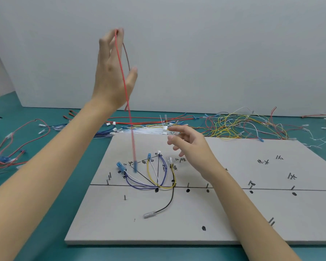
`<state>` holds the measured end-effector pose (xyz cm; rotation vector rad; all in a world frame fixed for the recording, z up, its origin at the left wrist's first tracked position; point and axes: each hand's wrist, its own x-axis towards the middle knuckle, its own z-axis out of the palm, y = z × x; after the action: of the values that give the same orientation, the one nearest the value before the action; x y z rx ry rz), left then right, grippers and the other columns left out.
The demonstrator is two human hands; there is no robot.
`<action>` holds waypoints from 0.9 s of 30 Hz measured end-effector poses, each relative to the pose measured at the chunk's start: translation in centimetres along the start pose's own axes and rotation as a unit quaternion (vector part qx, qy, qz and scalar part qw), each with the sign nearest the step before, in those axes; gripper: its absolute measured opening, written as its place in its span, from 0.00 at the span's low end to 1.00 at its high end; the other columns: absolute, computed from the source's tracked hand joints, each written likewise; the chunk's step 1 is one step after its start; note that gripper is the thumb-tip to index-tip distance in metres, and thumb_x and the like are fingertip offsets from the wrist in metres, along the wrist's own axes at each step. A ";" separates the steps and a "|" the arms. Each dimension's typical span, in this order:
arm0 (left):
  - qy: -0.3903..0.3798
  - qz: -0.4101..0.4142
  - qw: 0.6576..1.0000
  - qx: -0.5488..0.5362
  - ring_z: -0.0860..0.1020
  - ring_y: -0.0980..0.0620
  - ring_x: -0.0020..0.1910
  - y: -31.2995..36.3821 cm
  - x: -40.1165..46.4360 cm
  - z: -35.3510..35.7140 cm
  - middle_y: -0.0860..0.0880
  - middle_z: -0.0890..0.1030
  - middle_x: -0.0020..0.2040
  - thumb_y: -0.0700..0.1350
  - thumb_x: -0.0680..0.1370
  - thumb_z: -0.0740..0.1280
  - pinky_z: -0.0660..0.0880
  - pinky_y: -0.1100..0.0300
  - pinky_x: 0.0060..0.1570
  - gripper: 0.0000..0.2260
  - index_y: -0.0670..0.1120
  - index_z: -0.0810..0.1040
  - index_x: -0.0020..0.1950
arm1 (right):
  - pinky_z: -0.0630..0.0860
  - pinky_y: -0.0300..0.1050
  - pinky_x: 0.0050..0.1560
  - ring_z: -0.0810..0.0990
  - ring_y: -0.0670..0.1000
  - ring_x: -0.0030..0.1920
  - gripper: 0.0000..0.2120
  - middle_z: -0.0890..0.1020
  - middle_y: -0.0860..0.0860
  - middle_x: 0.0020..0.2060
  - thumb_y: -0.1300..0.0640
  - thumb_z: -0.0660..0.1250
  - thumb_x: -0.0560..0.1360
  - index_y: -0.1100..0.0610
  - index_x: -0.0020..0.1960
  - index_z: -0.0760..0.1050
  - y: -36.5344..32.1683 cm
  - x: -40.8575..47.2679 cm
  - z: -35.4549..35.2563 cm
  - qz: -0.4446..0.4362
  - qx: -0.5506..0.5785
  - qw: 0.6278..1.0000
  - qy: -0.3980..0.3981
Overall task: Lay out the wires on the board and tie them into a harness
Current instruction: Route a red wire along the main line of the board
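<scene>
My left hand (112, 72) is raised high and pinches a red wire (125, 87) at its fingertips. The wire hangs straight down, and its blue terminal (135, 167) dangles just over the grey board (233, 213). My right hand (188, 144) hovers over the board's upper middle with relaxed, spread fingers and holds nothing. On the board lie purple, white and yellow wires (158, 182) looped between pins, and a black wire (167, 202) ending in a clear sleeve (149, 215).
Loose wires lie on the teal table: a red bunch (17, 146) at left, a tangled yellow and red pile (243, 127) behind the board at right, white cable ties (164, 121) at the back centre. Metal pins and black marks dot the board.
</scene>
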<state>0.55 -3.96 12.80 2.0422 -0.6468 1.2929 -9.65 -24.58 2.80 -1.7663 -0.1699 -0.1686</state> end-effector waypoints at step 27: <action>-0.254 -0.330 0.766 -0.490 0.77 0.59 0.53 9.7 -8.5 -2.3 0.56 0.82 0.53 0.59 0.65 0.68 0.71 0.63 0.49 0.23 0.51 0.82 0.57 | 0.64 0.39 0.29 0.63 0.48 0.26 0.22 0.74 0.50 0.38 0.39 0.55 0.80 0.47 0.65 0.76 -3.1 -0.3 -1.8 -0.001 0.426 0.896 -0.127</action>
<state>-10.94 -8.23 8.12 1.4262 -0.5583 -0.0987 -10.62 -25.73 6.08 -0.9000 -0.3708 0.1304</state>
